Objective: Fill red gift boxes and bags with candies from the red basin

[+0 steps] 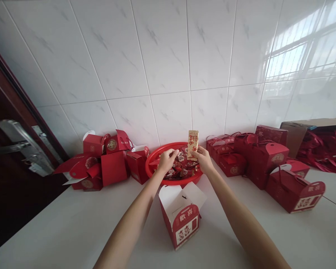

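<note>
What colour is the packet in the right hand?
The packet is gold with red lettering; head view.

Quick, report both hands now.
Left hand: partly curled, over the red basket; whether it holds anything can't be told.
Right hand: closed, holding a gold packet.

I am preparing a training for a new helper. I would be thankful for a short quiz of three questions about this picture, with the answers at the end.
1. Which hand holds the gold packet?
2. True or false: the red box in front of the basket is fully closed.
3. Choose one. The wall behind the basket is:
A) brick
B) tiled
C) wooden

Key:
1. The right hand.
2. False; its top stands open.
3. B.
</note>
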Demonstrator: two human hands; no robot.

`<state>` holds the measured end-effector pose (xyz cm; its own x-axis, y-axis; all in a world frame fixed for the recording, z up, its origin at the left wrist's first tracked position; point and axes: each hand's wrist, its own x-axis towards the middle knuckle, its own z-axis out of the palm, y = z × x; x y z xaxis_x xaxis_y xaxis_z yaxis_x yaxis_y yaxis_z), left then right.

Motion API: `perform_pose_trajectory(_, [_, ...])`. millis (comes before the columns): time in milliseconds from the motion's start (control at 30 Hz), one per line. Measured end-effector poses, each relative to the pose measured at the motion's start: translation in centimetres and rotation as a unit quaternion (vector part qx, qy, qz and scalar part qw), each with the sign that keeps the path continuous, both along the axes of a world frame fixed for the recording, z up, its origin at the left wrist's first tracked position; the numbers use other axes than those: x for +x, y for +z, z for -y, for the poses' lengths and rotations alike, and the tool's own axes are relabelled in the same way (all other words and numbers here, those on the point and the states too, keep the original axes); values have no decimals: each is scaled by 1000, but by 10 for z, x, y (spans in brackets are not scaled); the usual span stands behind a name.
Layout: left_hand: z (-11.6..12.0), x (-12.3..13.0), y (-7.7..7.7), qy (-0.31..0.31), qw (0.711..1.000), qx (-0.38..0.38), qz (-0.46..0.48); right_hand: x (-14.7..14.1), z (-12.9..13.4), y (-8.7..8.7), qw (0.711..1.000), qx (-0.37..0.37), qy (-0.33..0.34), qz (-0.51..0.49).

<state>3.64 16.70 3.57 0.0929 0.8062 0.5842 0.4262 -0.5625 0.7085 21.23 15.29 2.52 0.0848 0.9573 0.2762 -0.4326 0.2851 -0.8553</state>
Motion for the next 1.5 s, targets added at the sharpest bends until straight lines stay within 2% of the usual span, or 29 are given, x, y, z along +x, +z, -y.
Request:
perform_pose_trajectory(167, [1,-1,1,11,1000,13,23,1,-5,-3,998,-15,-35,-42])
perform_pose_trajectory(400, [-4,-2,-3,25,998,17,50,0,-2,0,997,-24,-29,-63])
perform_pose_trajectory(733, [-14,-15,-7,68,998,-2,2,-1,0,3,997,-32,-26,-63])
perform_pose_trajectory(800, [-14,-15,-8,51,998,-28,-28,-1,0,3,997,-30,-26,-59])
perform_pose_trajectory(867, [-11,-12,-11,0,995,-70,-72,-1,0,3,998,-28,-26,-55])
perform_pose_trajectory(967, [-6,-6,-16,-93,974,-141,-148,0,0,2,998,-24,-29,-51])
perform_pose_trajectory(1067, [-4,-5,-18,-139,953,-184,-198,0,0,2,998,-22,-31,-50])
perform_pose_trajectory(1333, [-4,-7,-18,-158,942,-193,-224,0,1,2,998,-21,-26,-48])
perform_pose_trajectory(1500, [-4,-4,-14,-109,969,-137,-172,0,-1,1,998,-23,-26,-46])
